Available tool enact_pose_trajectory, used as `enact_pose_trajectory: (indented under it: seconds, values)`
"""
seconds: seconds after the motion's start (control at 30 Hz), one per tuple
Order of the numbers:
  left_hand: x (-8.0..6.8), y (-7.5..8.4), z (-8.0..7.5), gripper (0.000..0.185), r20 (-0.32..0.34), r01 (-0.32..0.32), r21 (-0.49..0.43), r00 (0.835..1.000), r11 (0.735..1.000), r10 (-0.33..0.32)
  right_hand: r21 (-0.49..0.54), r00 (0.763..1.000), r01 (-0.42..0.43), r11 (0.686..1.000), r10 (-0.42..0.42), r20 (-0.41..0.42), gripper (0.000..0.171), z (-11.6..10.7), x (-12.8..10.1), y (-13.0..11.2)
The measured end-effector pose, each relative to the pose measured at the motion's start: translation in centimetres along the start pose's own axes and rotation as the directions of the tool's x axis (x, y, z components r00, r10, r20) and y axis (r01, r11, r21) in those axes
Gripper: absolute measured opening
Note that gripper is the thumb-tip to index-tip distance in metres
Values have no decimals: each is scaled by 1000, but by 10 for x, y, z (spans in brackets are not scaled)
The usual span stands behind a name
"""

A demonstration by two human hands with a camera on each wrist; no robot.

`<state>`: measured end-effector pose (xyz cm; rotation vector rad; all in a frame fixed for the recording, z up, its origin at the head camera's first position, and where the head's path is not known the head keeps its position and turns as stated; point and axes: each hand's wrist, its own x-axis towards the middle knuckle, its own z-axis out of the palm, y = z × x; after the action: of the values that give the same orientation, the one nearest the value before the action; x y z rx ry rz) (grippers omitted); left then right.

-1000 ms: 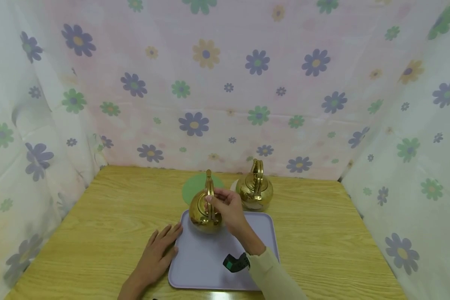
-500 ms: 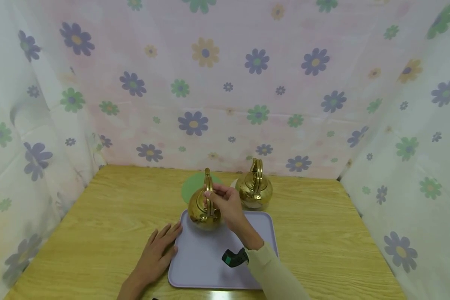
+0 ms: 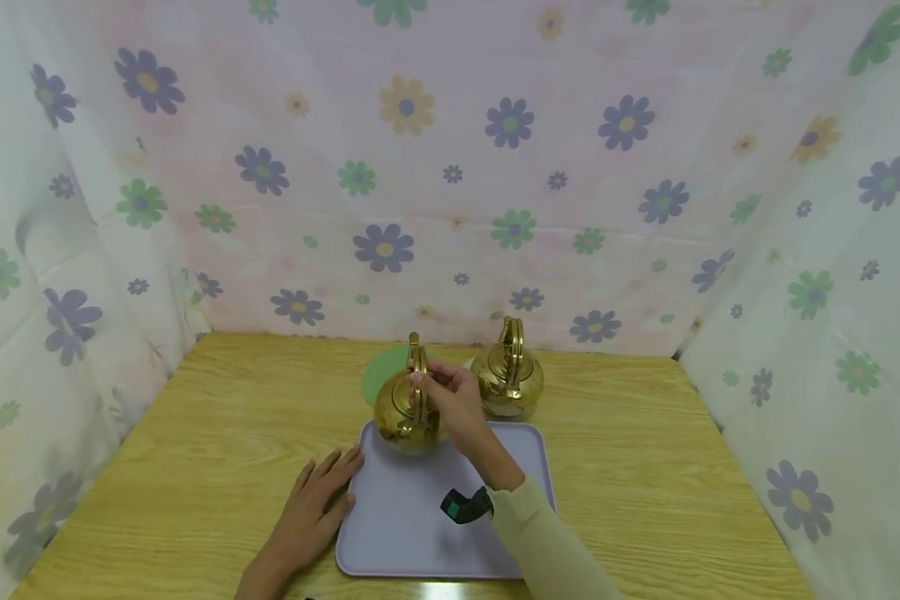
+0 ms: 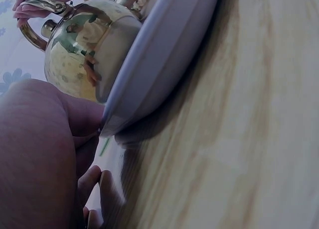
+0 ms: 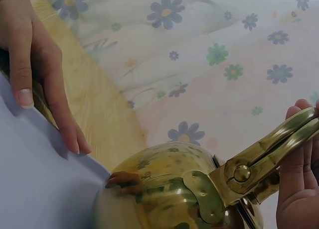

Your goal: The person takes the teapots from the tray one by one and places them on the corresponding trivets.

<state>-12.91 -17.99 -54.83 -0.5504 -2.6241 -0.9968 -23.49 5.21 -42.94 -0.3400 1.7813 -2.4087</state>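
Flowered cloth walls close in a wooden bench (image 3: 195,467) on three sides. Nearest the person, the left hand (image 3: 317,508) lies flat with straight fingers against the left edge of a lavender tray (image 3: 405,533), apparently to keep it from sliding. On the right wrist sits a dark camera mount (image 3: 465,505). Farther in, the right hand (image 3: 456,402) curls its fingers round the upright handle of a gold kettle (image 3: 401,412), whose base sits at the tray's far left corner; whether it rests on the tray or hangs just above it cannot be told. Behind it lies a green round mat (image 3: 381,375), partly hidden. A second gold kettle (image 3: 507,379) stands just beyond the tray's far edge, untouched.
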Motion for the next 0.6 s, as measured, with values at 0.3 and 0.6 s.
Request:
enact_pose_trajectory:
  seconds: [0.3,0.6]
  values:
    - [-1,2,-1,52,-9,1,-5,1000,1000,-1,-23,1000,-1,1000,1,-3,30,1,5,0]
    - [-2,1,0,51,-9,2,-6,1000,1000,-2,-14,1000,0,1000,0,-1,29,-1,10,1]
